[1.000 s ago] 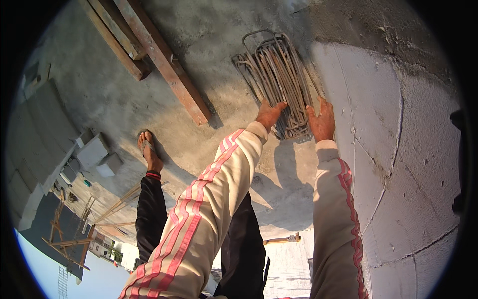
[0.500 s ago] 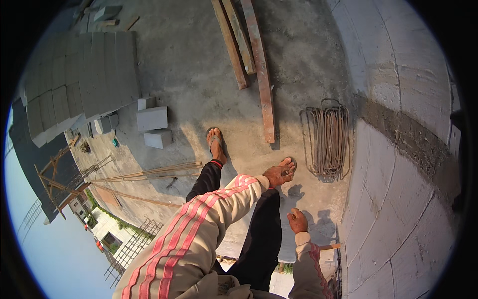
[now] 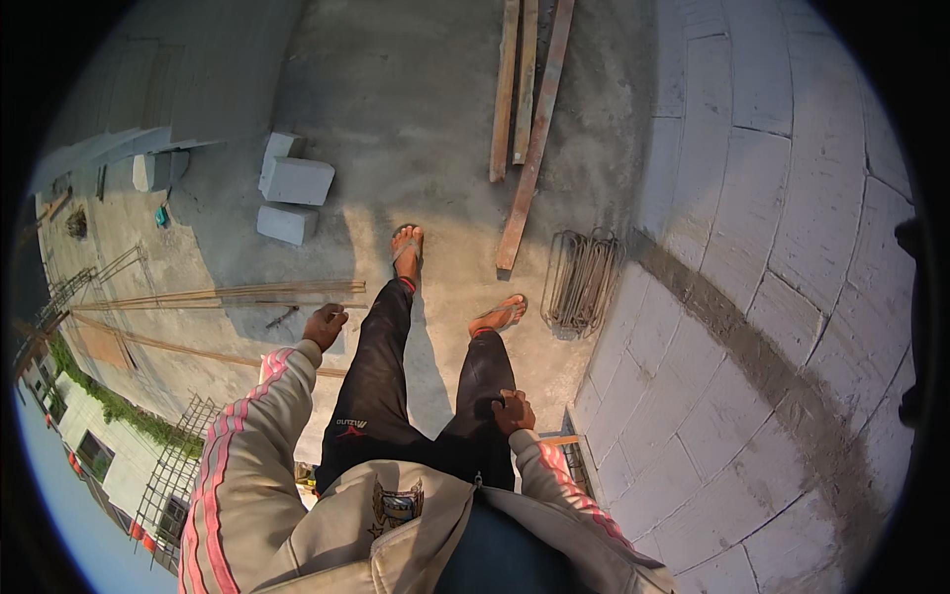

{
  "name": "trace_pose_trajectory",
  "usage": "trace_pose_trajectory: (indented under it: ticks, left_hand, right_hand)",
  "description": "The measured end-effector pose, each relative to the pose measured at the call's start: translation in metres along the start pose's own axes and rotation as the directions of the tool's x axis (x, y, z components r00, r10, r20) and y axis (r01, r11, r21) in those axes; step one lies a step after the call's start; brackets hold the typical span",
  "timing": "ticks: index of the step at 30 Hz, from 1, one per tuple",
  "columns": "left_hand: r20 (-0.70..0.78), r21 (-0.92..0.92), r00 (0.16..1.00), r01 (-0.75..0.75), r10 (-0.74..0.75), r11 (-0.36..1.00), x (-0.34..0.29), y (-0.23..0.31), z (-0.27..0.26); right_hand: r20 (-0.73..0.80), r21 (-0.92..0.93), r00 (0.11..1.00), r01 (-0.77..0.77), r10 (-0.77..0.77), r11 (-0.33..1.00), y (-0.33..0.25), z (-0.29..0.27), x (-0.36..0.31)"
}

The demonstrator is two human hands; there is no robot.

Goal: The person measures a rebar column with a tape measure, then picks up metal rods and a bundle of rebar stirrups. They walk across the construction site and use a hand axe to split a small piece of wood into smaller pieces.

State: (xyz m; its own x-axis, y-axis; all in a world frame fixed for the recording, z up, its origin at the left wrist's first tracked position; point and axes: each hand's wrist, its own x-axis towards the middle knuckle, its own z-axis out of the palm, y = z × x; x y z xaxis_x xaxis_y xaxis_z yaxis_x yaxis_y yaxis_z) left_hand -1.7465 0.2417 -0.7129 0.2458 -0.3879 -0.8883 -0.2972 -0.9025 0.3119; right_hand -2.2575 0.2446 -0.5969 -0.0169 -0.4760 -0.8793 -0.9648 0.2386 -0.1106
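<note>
My left hand (image 3: 325,327) hangs out beside my left leg, above the ends of long thin bars (image 3: 228,295) on the floor. Its fingers are curled together, and whether anything small is inside cannot be made out. In front of my right thigh is my right hand (image 3: 513,411), loosely bent with the fingers a little apart and no object visible in it. Both arms wear beige sleeves with pink stripes. My sandalled feet stand apart on the concrete floor (image 3: 445,262).
Bundled bent steel stirrups (image 3: 582,285) lie by the block wall (image 3: 732,247) on the right. Wooden beams (image 3: 529,188) extend ahead. Several pale blocks (image 3: 297,182) sit left, near a stacked block pile (image 3: 188,69). Rebar mesh (image 3: 173,460) stands at the lower left, by the outer edge.
My left arm has swung from across my body out to the left. The right hand has moved left, over my thigh. My view has turned, and the right wall fills more of it.
</note>
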Motion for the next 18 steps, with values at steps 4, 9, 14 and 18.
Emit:
trace_pose_trajectory:
  ticks: [4, 9, 14, 18]
  left_hand:
    - [-0.05, -0.017, 0.998, 0.024, -0.025, 1.0, -0.051, -0.037, -0.039]
    - [-0.122, -0.282, 0.992, 0.008, -0.044, 0.959, -0.108, -0.026, -0.038]
    - [-0.126, -0.488, 0.988, 0.012, -0.085, 0.873, -0.168, 0.009, -0.02]
    - [-0.221, -0.548, 0.972, -0.061, -0.074, 0.834, -0.211, 0.027, 0.003]
  right_hand:
    - [0.075, -0.066, 0.995, 0.076, -0.071, 0.995, -0.049, -0.068, 0.029]
    - [0.055, 0.235, 0.933, 0.333, -0.355, 0.913, -0.125, -0.135, 0.077]
    - [0.16, 0.348, 0.833, 0.454, -0.529, 0.82, -0.204, -0.181, 0.094]
    - [0.257, 0.342, 0.802, 0.446, -0.539, 0.827, -0.237, -0.201, 0.115]
